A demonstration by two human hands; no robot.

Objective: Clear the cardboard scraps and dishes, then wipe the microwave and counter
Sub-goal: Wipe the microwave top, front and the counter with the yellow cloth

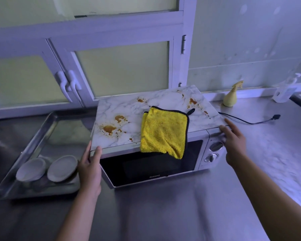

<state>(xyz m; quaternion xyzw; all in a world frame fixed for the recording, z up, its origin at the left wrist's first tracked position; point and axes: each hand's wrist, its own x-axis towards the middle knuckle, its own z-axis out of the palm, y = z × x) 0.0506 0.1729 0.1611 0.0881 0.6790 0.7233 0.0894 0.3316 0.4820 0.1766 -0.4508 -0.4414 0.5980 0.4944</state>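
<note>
I see no cardboard and the bowls (63,168) sit in the tray (33,141) beside the microwave (151,169), so clearing looks done, but stains (109,128) spot its top around the idle cloth (163,133), wiping seemingly unstarted, my left hand (89,168) and right hand (234,145) straight-fingered against its front corners.

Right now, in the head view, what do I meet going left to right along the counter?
White ceramic bowl in a shiny metal tray, second white bowl, left hand, yellow microfibre cloth, right hand, black cable plug.
</note>
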